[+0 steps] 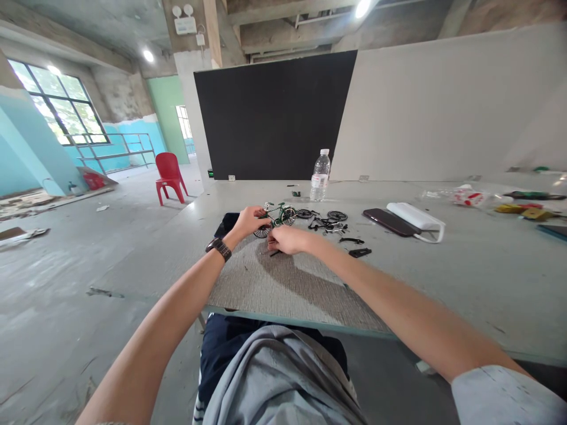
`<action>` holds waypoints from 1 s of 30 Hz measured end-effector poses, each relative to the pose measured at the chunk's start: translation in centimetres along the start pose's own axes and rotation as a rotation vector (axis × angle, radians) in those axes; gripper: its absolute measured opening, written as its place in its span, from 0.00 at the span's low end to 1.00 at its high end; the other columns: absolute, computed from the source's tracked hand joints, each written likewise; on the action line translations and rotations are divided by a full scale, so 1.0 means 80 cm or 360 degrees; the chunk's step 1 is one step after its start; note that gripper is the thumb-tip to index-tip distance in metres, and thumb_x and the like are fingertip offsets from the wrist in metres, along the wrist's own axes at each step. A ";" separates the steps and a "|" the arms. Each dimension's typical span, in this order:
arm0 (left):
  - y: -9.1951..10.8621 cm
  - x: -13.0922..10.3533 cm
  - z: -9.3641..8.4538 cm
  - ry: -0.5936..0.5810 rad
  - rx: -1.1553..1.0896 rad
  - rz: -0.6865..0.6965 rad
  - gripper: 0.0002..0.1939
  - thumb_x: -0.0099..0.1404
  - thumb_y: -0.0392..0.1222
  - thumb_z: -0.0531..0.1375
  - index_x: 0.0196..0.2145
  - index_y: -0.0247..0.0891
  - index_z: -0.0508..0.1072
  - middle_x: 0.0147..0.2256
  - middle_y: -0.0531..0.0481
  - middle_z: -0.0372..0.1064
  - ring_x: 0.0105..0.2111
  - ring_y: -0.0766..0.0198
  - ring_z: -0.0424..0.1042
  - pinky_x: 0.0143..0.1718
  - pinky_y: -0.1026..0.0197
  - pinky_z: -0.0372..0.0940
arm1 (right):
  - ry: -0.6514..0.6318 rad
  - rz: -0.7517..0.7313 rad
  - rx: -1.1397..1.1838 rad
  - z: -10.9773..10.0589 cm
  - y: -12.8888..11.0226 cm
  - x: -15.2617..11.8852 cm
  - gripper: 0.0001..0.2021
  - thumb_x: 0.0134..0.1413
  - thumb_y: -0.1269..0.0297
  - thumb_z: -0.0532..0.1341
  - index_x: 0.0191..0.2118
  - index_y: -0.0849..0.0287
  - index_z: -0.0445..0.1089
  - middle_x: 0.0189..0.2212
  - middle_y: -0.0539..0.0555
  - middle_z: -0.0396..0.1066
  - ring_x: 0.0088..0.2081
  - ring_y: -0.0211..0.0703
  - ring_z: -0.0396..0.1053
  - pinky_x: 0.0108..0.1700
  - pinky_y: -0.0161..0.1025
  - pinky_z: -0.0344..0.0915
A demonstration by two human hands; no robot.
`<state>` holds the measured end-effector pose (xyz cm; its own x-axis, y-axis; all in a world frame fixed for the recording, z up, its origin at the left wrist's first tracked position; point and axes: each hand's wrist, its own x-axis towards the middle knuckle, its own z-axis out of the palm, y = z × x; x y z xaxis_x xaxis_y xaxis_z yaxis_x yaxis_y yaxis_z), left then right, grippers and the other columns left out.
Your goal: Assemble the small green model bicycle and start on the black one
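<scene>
A small green model bicycle (280,215) stands on the grey table (465,277), above a woven grey mat (283,283). My left hand (248,221), with a dark watch on the wrist, grips the bicycle at its front end. My right hand (286,239) is closed just below the bicycle near its front wheel, on a small dark piece that pokes out under the fingers. Loose black wheels and parts (328,221) lie right of the bicycle. Two small black pieces (357,247) lie near my right forearm.
A water bottle (319,175) stands behind the parts. A dark phone (388,221) and a white power bank (414,217) lie to the right, another dark phone (225,224) under my left hand. Packets and tools (509,200) sit far right. A red chair (169,176) stands on the floor at left.
</scene>
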<state>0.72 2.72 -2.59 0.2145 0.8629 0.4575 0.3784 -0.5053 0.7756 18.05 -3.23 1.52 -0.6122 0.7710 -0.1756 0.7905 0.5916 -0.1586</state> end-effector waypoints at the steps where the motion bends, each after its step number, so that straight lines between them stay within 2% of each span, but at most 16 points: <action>1: 0.000 0.000 0.000 0.0004 -0.0004 0.0013 0.18 0.51 0.46 0.69 0.21 0.38 0.62 0.23 0.55 0.63 0.27 0.66 0.64 0.29 0.64 0.55 | 0.0009 0.0001 0.0006 0.000 0.001 0.001 0.08 0.65 0.62 0.65 0.38 0.58 0.80 0.37 0.57 0.81 0.36 0.46 0.75 0.35 0.38 0.61; 5: 0.000 -0.002 0.000 -0.0017 -0.0027 0.0027 0.19 0.53 0.46 0.69 0.21 0.39 0.62 0.23 0.55 0.64 0.27 0.65 0.64 0.29 0.63 0.56 | -0.0007 0.0002 0.0125 0.000 0.003 0.001 0.06 0.59 0.60 0.69 0.37 0.57 0.78 0.36 0.54 0.80 0.34 0.44 0.74 0.34 0.37 0.60; 14: 0.000 0.000 0.000 -0.0014 -0.0008 -0.0033 0.12 0.53 0.43 0.70 0.25 0.36 0.71 0.28 0.49 0.74 0.31 0.63 0.71 0.33 0.63 0.61 | 0.0058 -0.0147 0.0027 0.014 0.008 0.004 0.08 0.67 0.67 0.59 0.39 0.59 0.77 0.39 0.57 0.80 0.37 0.45 0.73 0.34 0.38 0.59; 18: -0.007 0.003 0.001 0.0040 0.0010 -0.0021 0.14 0.52 0.42 0.70 0.23 0.37 0.67 0.26 0.53 0.71 0.31 0.63 0.70 0.33 0.64 0.61 | 0.0232 -0.0111 0.0037 0.016 0.011 0.009 0.09 0.69 0.67 0.57 0.41 0.59 0.75 0.40 0.60 0.79 0.38 0.47 0.74 0.38 0.39 0.61; 22: -0.012 0.004 0.001 -0.0006 -0.0058 -0.0047 0.15 0.53 0.43 0.69 0.22 0.37 0.65 0.22 0.55 0.67 0.28 0.65 0.68 0.30 0.65 0.60 | 0.0491 -0.0069 0.0210 0.016 0.020 0.011 0.08 0.70 0.65 0.60 0.45 0.59 0.76 0.43 0.60 0.80 0.43 0.50 0.76 0.43 0.40 0.64; 25: -0.015 0.005 0.001 -0.0006 -0.0107 -0.0084 0.14 0.51 0.43 0.70 0.23 0.37 0.68 0.23 0.54 0.69 0.28 0.65 0.69 0.29 0.65 0.61 | 0.0623 -0.0051 0.0283 0.018 0.028 0.012 0.10 0.71 0.62 0.60 0.47 0.60 0.77 0.45 0.60 0.81 0.44 0.50 0.78 0.44 0.40 0.66; 30: -0.017 0.007 0.002 0.0013 -0.0185 -0.0119 0.14 0.49 0.44 0.73 0.24 0.36 0.71 0.25 0.51 0.72 0.30 0.62 0.72 0.30 0.64 0.64 | 0.0753 0.0000 0.0205 0.025 0.034 0.016 0.12 0.70 0.58 0.61 0.47 0.58 0.79 0.45 0.59 0.82 0.46 0.51 0.78 0.42 0.39 0.65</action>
<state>0.47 3.85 -3.45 0.1822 0.8985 0.3994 0.2860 -0.4371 0.8527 19.38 -1.13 -1.04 -0.5131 0.8113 0.2803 0.7635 0.5806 -0.2829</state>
